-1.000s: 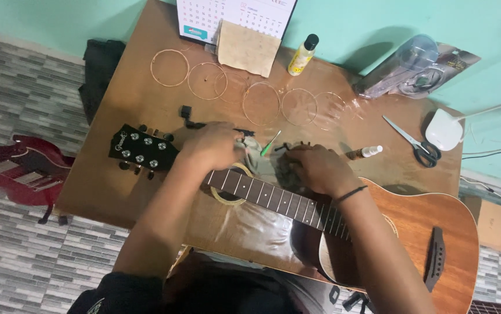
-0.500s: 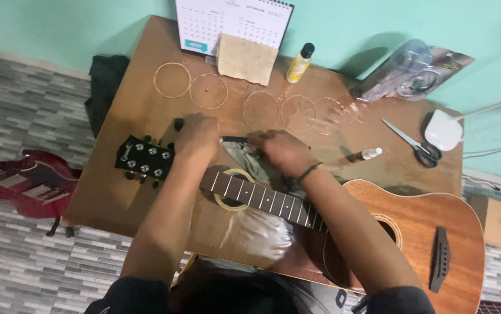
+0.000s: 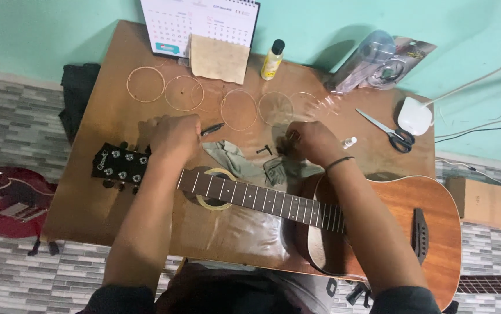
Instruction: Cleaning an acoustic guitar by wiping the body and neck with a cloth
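Observation:
An acoustic guitar [image 3: 390, 215] lies across the wooden table [image 3: 116, 197], its black headstock [image 3: 119, 164] to the left. My left hand [image 3: 175, 136] is curled on the table just beyond the neck [image 3: 256, 197], near the nut. A thin black tool [image 3: 212, 129] sticks out of its thumb side. My right hand [image 3: 311, 142] hovers above the upper body, with its fingers pinched on a small dark piece I cannot identify. A grey-green cloth [image 3: 233, 160] lies between the hands, beside a small black pin [image 3: 265, 150]. A tape ring [image 3: 215, 200] sits under the neck.
Several coiled strings [image 3: 183, 93] lie in a row across the table. At the back are a desk calendar [image 3: 201, 26], a small yellow bottle [image 3: 272, 60], a clear plastic bag [image 3: 366, 61], scissors [image 3: 387, 131] and a white lamp base [image 3: 414, 116]. A red electric guitar [image 3: 6, 203] rests on the floor at left.
My hands have drawn apart, the left toward the headstock and the right toward the body, uncovering the cloth between them. The view has shifted slightly.

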